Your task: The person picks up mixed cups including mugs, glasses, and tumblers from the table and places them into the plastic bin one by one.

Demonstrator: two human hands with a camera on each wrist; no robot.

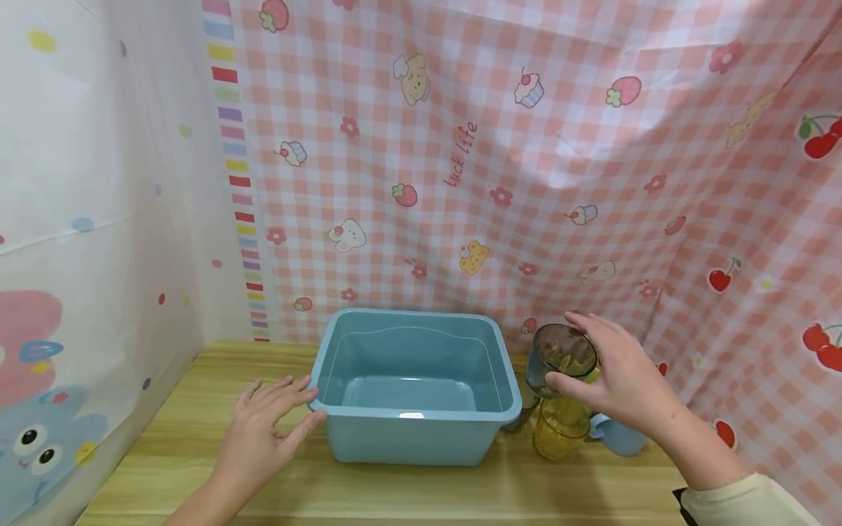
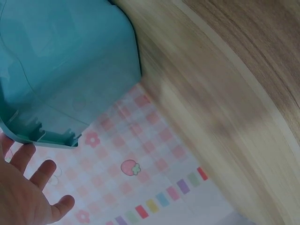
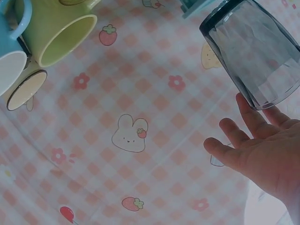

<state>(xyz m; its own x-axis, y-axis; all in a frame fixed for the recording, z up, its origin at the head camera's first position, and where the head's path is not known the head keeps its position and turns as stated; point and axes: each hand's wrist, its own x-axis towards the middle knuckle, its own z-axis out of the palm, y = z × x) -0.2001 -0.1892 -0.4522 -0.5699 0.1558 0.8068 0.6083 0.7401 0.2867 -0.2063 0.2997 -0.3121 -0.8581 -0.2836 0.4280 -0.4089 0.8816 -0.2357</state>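
A smoky grey see-through drinking glass (image 1: 559, 351) is gripped between the thumb and fingers of my right hand (image 1: 621, 376), raised above the other cups. The right wrist view shows the same glass (image 3: 258, 54) tilted, with fingertips on its rim. My left hand (image 1: 259, 431) is beside the left end of a blue plastic basin (image 1: 408, 442), its fingers spread and fairly straight. In the left wrist view, fingertips of the left hand (image 2: 23, 192) touch the basin rim. Nothing lies inside the basin. Below the held glass stands a yellow glass (image 1: 558, 438).
A dark glass (image 1: 522, 418) stands against the basin's right side, partly hidden. Right of the yellow glass is a light blue mug (image 1: 623, 438). A green mug (image 3: 51, 33) and a cream cup (image 3: 28, 89) appear in the right wrist view. Checked cloth (image 1: 395, 241) hangs behind the wooden table (image 1: 263, 365).
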